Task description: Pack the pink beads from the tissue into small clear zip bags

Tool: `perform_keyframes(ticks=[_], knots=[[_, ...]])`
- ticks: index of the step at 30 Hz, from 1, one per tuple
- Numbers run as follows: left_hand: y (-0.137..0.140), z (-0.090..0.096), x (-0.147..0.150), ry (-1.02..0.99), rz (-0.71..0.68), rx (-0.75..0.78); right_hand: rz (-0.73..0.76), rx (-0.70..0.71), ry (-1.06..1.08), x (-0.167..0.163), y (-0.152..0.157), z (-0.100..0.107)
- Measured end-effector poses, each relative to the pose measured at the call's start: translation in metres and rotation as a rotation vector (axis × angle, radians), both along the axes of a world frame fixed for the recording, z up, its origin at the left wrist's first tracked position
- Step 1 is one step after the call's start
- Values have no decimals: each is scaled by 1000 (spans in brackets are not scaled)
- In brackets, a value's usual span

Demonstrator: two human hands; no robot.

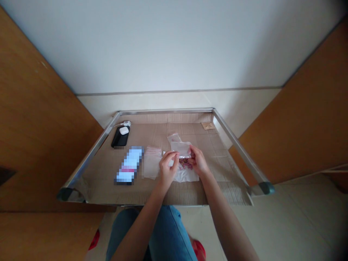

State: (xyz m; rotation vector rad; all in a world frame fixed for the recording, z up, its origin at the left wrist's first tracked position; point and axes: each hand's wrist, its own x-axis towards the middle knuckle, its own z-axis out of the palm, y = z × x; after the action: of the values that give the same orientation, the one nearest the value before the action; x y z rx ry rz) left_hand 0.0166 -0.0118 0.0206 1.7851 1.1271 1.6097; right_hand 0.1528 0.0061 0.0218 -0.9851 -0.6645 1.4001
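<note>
Between my two hands is a small clear plastic bag. My left hand pinches its left edge, and my right hand grips its right edge. Just below the bag lies a heap of small red and dark pieces, perhaps beads, on a crumpled whitish sheet or bag. Another small clear bag rests behind the held one. A stack of flat zip bags with pinkish top edges lies left of my left hand.
A phone with a lit, blurred screen lies left of the stack. Farther back are a black flat device, a white earbud case and a white plug. A metal rail borders the cardboard-covered surface. A brown tag lies back right.
</note>
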Motion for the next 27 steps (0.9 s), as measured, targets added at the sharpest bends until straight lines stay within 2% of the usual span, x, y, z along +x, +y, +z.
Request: perform_keyframes(ticks=[6, 9, 13, 16, 21, 27], knots=[[-6, 19, -4, -146, 49, -66, 181, -46, 75, 5, -1, -1], [-16, 23, -10, -227, 63, -151, 100, 28, -8, 3, 0, -4], [-35, 14, -23, -315, 157, -324, -168, 170, -304, 0, 1, -7], [-50, 1, -30, -397, 209, -423, -256, 246, -582, -2, 2, -9], [-65, -13, -30, -507, 247, -532, -235, 299, -945, -2, -2, -12], [-65, -13, -34, -476, 208, -635, -174, 338, -1240, -4, -4, -14]])
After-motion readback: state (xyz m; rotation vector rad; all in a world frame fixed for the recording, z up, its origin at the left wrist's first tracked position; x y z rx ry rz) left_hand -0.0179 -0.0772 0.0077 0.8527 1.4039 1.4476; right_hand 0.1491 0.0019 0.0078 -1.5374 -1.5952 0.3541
